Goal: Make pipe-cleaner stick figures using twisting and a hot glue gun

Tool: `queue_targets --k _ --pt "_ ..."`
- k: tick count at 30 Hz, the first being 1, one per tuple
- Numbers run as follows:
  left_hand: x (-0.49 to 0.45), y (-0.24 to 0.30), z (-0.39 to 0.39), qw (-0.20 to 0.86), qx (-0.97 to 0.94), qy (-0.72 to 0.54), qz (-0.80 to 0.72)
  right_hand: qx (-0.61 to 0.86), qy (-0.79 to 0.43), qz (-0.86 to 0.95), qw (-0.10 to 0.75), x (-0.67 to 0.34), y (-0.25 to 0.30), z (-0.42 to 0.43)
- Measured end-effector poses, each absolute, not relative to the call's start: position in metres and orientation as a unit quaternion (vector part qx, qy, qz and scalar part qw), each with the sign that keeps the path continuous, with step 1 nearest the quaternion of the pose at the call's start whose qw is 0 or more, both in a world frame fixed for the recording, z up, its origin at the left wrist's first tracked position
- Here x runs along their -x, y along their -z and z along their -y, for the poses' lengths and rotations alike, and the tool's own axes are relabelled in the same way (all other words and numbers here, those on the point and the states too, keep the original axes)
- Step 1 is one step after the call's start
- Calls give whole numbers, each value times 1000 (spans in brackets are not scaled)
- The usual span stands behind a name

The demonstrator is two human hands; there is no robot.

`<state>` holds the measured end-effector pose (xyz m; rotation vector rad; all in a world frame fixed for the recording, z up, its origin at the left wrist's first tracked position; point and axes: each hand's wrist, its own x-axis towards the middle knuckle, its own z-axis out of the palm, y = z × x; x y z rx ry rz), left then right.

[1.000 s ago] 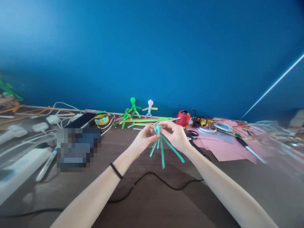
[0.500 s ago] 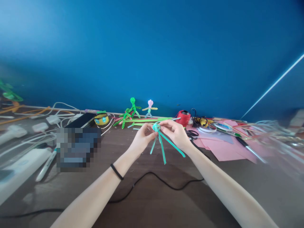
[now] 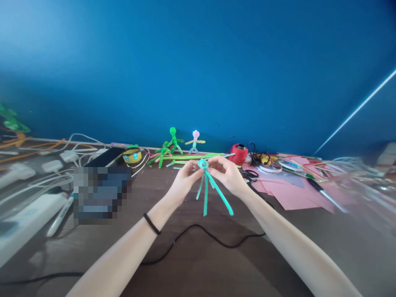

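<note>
A turquoise pipe-cleaner figure hangs between my hands, its coiled round head at the top and several loose strands dangling below. My left hand pinches it from the left, just under the head. From the other side, my right hand grips it with thumb and fingers at the same height. Both fingertips partly cover the join of head and strands. Behind my hands, against the wall, stand a green pipe-cleaner figure and one with a pink head. Loose green pipe cleaners lie in front of them.
To the left are a yellow round item with blue eyes, white cables and a power strip. A red spool, scissors and pink paper lie right. A black cable crosses the table.
The figure has turned a little between my fingers. Its dangling strands have swung left and hang more steeply. My hands stay in nearly the same place.
</note>
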<state>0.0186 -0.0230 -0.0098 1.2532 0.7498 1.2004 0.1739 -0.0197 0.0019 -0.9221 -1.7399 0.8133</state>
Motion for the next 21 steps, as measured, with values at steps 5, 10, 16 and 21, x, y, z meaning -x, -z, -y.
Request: queue_targets --k 5,10,16,21 --pt "-18 11 22 604 -524 -522 -295 369 -350 709 489 -173 -1 19" --pt "-18 11 21 565 -550 -528 -315 362 -355 709 491 -174 -2 20" --pt "-19 6 23 450 -604 -534 -383 360 -370 704 488 -172 -1 23" --pt "-20 3 26 405 -638 -531 -383 358 -333 715 499 -169 2 24"
